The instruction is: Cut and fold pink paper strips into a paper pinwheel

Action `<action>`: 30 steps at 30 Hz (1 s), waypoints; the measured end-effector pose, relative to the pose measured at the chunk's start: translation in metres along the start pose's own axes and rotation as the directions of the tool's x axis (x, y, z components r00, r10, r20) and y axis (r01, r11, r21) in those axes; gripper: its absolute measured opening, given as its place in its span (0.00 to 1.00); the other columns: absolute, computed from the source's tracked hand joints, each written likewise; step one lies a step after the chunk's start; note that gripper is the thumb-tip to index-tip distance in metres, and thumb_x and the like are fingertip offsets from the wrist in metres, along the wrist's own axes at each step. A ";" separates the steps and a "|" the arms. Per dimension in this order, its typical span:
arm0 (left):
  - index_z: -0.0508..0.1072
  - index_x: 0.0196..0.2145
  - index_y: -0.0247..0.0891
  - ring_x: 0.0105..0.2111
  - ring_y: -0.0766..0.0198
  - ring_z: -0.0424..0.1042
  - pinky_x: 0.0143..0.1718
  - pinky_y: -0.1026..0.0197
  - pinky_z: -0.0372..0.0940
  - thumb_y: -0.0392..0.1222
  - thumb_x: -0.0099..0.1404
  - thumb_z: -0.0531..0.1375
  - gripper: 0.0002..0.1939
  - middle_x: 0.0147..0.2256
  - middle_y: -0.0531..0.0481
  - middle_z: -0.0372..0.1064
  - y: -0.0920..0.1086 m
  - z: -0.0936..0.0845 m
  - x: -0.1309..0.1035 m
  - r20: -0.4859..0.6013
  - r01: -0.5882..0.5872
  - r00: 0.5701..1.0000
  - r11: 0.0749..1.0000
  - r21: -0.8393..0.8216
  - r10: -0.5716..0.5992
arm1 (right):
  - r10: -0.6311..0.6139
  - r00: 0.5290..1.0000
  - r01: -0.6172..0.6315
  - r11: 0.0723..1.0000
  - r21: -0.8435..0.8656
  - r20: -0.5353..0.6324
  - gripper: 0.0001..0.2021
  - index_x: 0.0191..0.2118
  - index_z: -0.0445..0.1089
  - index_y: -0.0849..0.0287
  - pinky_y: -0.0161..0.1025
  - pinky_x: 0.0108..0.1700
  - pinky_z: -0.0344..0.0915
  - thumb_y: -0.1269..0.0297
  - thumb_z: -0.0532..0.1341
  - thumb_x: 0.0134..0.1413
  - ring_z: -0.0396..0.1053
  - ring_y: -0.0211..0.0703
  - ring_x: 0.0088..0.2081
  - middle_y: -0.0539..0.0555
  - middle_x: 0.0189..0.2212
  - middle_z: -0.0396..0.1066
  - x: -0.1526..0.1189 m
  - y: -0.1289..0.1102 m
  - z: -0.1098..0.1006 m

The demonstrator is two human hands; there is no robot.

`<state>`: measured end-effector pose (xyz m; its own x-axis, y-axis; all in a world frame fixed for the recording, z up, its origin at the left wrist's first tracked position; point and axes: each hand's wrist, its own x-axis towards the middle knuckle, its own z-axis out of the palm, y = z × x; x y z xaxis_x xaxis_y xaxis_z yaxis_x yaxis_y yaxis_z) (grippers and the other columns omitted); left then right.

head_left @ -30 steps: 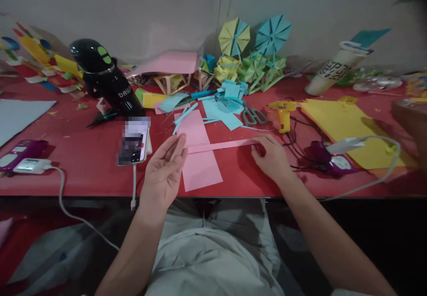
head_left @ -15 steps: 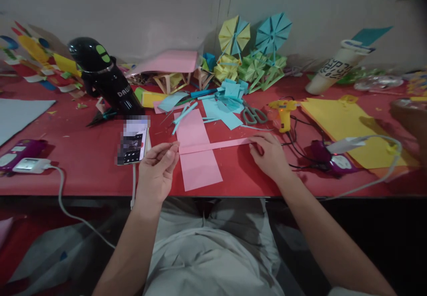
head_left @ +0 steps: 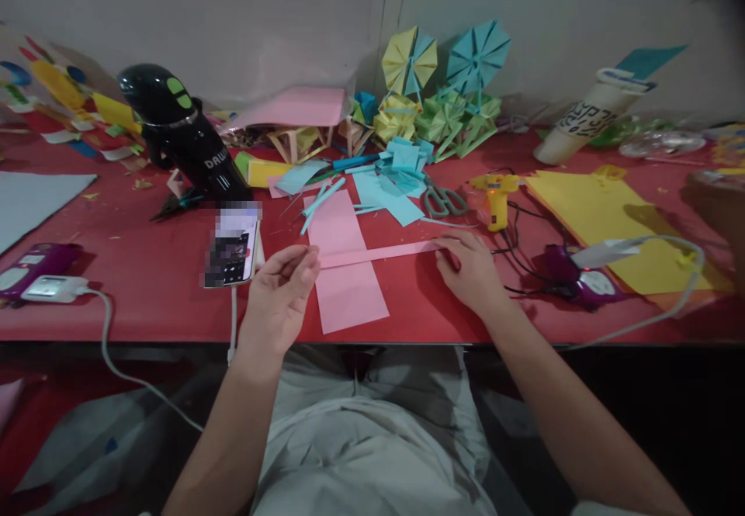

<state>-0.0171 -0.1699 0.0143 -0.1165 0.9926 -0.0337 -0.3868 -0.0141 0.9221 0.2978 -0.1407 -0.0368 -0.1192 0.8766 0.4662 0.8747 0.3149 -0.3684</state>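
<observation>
A narrow folded pink paper strip (head_left: 378, 254) stretches between my two hands, running roughly sideways. My left hand (head_left: 279, 295) pinches its left end between thumb and fingers. At the other end, my right hand (head_left: 470, 271) has its fingertips closed on the strip, palm turned down. Beneath the strip, a wider pink paper rectangle (head_left: 352, 303) lies flat on the red table. Light blue paper strips (head_left: 322, 204) lie across that rectangle's far end.
Behind are scissors (head_left: 443, 201), blue paper scraps (head_left: 401, 182) and folded paper wheels (head_left: 477, 58). A yellow glue gun (head_left: 497, 199) stands at right, near yellow sheets (head_left: 605, 221) and a purple power socket (head_left: 582, 279). A phone (head_left: 236, 248) and black bottle (head_left: 192, 143) stand at left.
My left hand has shifted slightly to the right along the strip's left end. My right hand stays nearly in place.
</observation>
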 end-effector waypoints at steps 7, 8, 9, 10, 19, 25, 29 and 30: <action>0.77 0.28 0.38 0.31 0.69 0.75 0.36 0.65 0.72 0.43 0.40 0.76 0.17 0.29 0.51 0.77 -0.006 0.012 0.020 -0.020 -0.015 1.000 1.000 0.025 0.016 | -0.017 1.000 0.017 1.000 -0.017 0.001 0.15 0.46 0.74 0.59 0.57 0.51 0.67 0.69 0.54 0.58 0.68 0.58 0.51 0.63 0.48 0.72 0.003 -0.002 0.002; 0.77 0.27 0.37 0.30 0.68 0.75 0.35 0.65 0.72 0.43 0.39 0.77 0.18 0.28 0.51 0.76 -0.006 0.014 0.025 -0.032 -0.017 0.999 1.000 0.017 0.017 | -0.023 1.000 0.023 1.000 -0.020 -0.001 0.15 0.46 0.75 0.59 0.57 0.51 0.67 0.69 0.54 0.58 0.68 0.58 0.51 0.63 0.48 0.72 0.004 -0.002 0.002; 0.78 0.26 0.37 0.29 0.68 0.75 0.35 0.64 0.72 0.42 0.37 0.77 0.18 0.27 0.51 0.76 -0.006 0.016 0.030 -0.030 -0.015 0.999 1.000 0.019 0.015 | -0.028 1.000 0.028 0.999 -0.023 0.001 0.15 0.46 0.75 0.60 0.57 0.51 0.67 0.69 0.54 0.58 0.68 0.58 0.51 0.63 0.48 0.72 0.004 -0.002 0.003; 0.78 0.26 0.36 0.29 0.68 0.75 0.35 0.65 0.71 0.41 0.37 0.77 0.17 0.27 0.50 0.77 -0.005 0.018 0.035 -0.022 -0.018 1.000 1.000 0.025 0.019 | -0.032 0.999 0.032 0.999 -0.024 0.005 0.15 0.47 0.74 0.60 0.57 0.51 0.67 0.70 0.54 0.58 0.68 0.58 0.51 0.63 0.48 0.72 0.004 -0.002 0.003; 0.81 0.32 0.35 0.35 0.61 0.78 0.43 0.55 0.73 0.43 0.48 0.73 0.13 0.33 0.45 0.79 0.004 0.032 0.082 0.185 -0.127 0.978 0.976 0.180 0.093 | -0.039 0.999 0.041 0.996 -0.076 0.027 0.18 0.49 0.75 0.59 0.57 0.50 0.67 0.71 0.54 0.56 0.68 0.58 0.51 0.62 0.49 0.72 0.005 -0.003 0.007; 0.77 0.47 0.37 0.58 0.56 0.68 0.58 0.50 0.65 0.34 0.63 0.58 0.16 0.56 0.42 0.71 -0.009 0.021 0.096 0.437 -0.552 0.831 0.615 0.563 0.345 | -0.030 0.997 0.037 0.995 -0.089 0.073 0.18 0.50 0.74 0.59 0.58 0.51 0.66 0.68 0.54 0.58 0.67 0.59 0.52 0.63 0.50 0.71 0.011 0.001 0.009; 0.76 0.47 0.37 0.54 0.56 0.70 0.59 0.49 0.63 0.35 0.62 0.59 0.15 0.52 0.43 0.73 -0.015 0.017 0.096 0.571 -0.635 0.772 0.353 0.687 0.278 | -0.035 0.992 0.046 0.995 -0.089 0.122 0.17 0.50 0.75 0.55 0.59 0.51 0.65 0.65 0.54 0.60 0.67 0.60 0.52 0.62 0.49 0.72 0.019 0.006 0.008; 0.76 0.46 0.37 0.52 0.56 0.71 0.58 0.50 0.64 0.36 0.62 0.60 0.14 0.50 0.44 0.75 -0.016 0.018 0.096 0.597 -0.644 0.765 0.316 0.697 0.241 | -0.040 0.990 0.052 0.995 -0.083 0.134 0.16 0.50 0.75 0.55 0.59 0.51 0.65 0.65 0.54 0.61 0.67 0.60 0.51 0.62 0.49 0.72 0.023 0.008 0.007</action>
<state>-0.0054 -0.0723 0.0039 0.3642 0.8280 0.4264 0.5905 -0.5594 0.5817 0.2987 -0.1156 -0.0343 -0.2164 0.9040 0.3686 0.9035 0.3285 -0.2753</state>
